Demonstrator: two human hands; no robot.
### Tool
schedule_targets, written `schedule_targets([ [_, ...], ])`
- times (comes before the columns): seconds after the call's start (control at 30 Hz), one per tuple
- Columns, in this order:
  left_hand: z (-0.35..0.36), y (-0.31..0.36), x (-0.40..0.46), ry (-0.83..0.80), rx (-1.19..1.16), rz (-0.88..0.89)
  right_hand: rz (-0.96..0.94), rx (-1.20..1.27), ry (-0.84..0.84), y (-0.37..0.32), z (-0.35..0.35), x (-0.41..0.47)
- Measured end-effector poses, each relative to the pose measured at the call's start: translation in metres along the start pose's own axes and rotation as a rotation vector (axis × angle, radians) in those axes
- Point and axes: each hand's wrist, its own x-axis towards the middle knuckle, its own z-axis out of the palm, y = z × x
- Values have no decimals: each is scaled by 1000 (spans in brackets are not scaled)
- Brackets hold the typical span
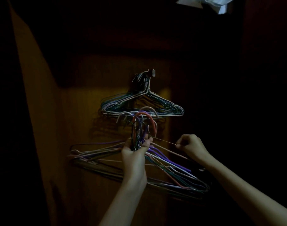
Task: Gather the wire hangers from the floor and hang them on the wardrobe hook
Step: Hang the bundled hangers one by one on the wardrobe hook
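Dim wardrobe interior, brown wooden back panel point(93, 160) lit faintly in the centre of the frame. Small metal wardrobe hook point(151, 73) sits just above centre, and a bunch of thin multicoloured wire hangers point(142, 105) is hung on it, necks crowded together, triangles fanned out below.

Lower centre: left hand point(136, 149) raised palm toward the camera, fingers and thumb curled round the necks of a second bundle of coloured wire hangers point(169, 170), purple, red, green and pale ones. Their hook ends point(144, 118) stick up above the fist, reaching to the bottom bars of the hung bunch; whether they touch it, cannot tell. The bundle's bodies spread left and right below the hand.

Right of centre: right hand point(191, 146) with fingers curled in, pinching a thin pale wire arm point(164, 141) that runs leftward back to the gripped necks.

White cloth point(221, 4) at the top right edge. The rest is too dark to read.
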Motion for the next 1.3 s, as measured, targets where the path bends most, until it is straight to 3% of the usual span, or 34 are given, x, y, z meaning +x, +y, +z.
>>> schedule_targets([
  [0.37, 32, 5, -68, 143, -28, 135, 90, 75, 59, 43, -54, -32],
  [0.73, 54, 0, -126, 191, 22, 133, 25, 297, 72, 64, -107, -66],
  [1.13, 46, 2, -78, 227, 44, 168, -157, 311, 138, 25, -80, -34],
  [1.3, 38, 3, -37, 181, 29, 149, -226, 150, 293, 22, -65, -6],
])
